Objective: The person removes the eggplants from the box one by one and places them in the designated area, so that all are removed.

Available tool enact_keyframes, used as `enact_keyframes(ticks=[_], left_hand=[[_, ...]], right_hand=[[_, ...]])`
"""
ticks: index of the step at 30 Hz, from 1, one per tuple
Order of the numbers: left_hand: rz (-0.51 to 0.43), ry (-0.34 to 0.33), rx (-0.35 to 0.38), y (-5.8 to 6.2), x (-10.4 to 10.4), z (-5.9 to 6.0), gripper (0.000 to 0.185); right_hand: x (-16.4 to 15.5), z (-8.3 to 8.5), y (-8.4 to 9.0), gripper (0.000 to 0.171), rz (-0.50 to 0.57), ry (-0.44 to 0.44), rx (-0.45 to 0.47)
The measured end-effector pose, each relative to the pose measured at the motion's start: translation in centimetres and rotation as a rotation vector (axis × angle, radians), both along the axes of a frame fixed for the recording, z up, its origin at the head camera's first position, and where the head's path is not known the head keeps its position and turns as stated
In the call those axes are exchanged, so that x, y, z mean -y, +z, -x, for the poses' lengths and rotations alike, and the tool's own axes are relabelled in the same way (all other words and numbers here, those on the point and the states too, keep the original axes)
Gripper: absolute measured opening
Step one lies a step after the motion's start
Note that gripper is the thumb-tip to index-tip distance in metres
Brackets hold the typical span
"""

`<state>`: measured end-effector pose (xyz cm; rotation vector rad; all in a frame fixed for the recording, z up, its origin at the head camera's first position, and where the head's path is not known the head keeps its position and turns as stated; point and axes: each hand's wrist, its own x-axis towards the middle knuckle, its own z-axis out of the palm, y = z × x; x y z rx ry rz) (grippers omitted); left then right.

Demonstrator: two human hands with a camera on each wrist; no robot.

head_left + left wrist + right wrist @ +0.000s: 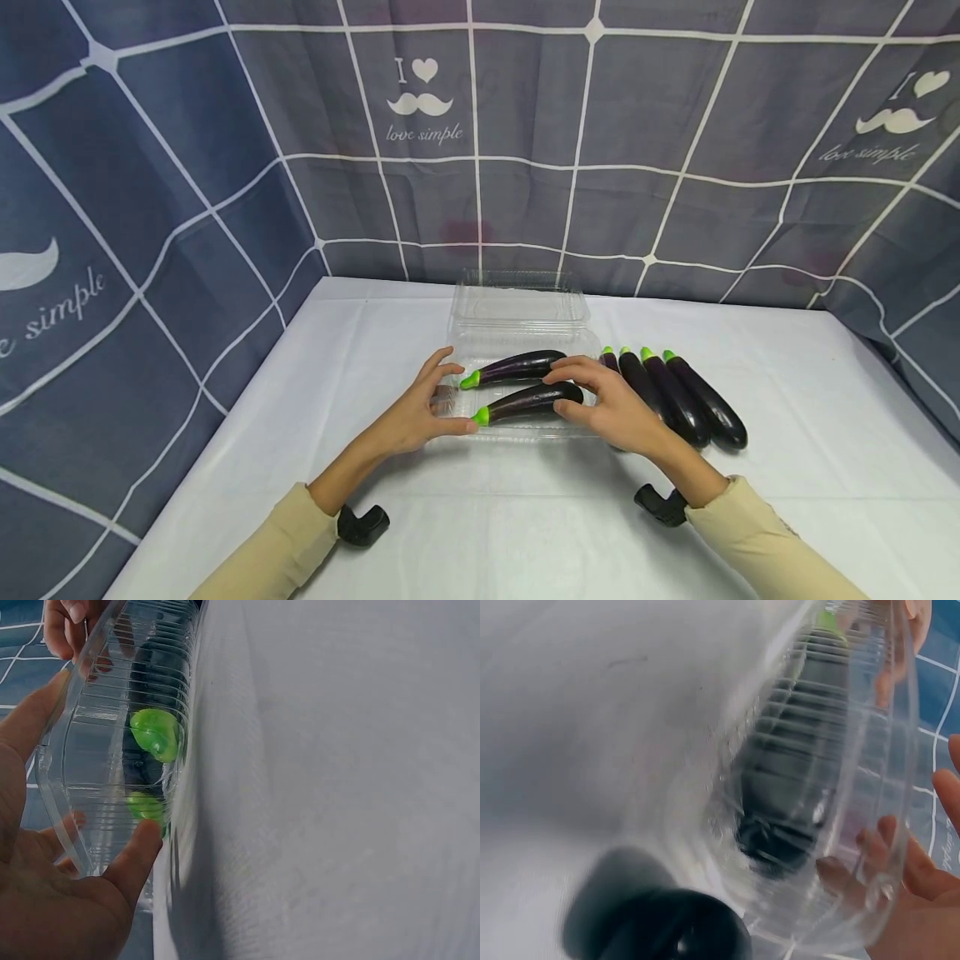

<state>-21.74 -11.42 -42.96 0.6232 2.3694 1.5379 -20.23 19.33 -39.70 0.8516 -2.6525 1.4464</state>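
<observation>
Both hands bracket a clear plastic container (525, 333) on the white tablecloth (787, 500); we see no closed grip on either side. Our left hand (420, 412) sits at the tray's left end with fingers spread and nearly straight, thumb low against the near corner. The left wrist view confirms this: the thumb (139, 851) touches the ribbed wall of the container (82, 787), while the other fingers lie along the outside without curling round it. Our right hand (611, 404) rests at the tray's right end, fingers loosely bent over the rim, fingertips on or just above the blunt end of the near eggplant (528, 402). We cannot tell whether they actually pinch it. In the right wrist view the fingertips (881, 840) show through the clear wall (832, 810), blurred.

Contents: two dark purple eggplants with green caps, lying parallel, caps pointing left. The far eggplant (517, 367) lies just behind the near one. The hinged lid stands open behind the tray.

Just right of the container, four loose eggplants (678, 396) lie side by side, caps pointing away from us, partly hidden by the right hand. A blue checked cloth (600, 150) forms the backdrop.
</observation>
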Motion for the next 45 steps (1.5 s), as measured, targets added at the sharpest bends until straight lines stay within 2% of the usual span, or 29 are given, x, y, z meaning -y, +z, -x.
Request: enact_keyframes(ticks=[6, 26, 40, 45], left_hand=[[0.004, -0.008, -0.006, -0.1, 0.0, -0.1, 0.078], [-0.005, 0.01, 0.01, -0.1, 0.0, 0.1, 0.08], [-0.013, 0.011, 0.019, -0.1, -0.2, 0.0, 0.076], [-0.016, 0.005, 0.017, -0.1, -0.1, 0.0, 0.077]], right_hand=[[0.7, 0.3, -0.5, 0.028, -0.064, -0.005, -0.008], [2.2, 1.7, -1.0, 0.027, -0.142, 0.061, 0.022], [2.1, 2.1, -1.3, 0.028, -0.231, 0.175, 0.017], [2.1, 2.1, -1.3, 0.029, -0.289, 0.206, -0.021]])
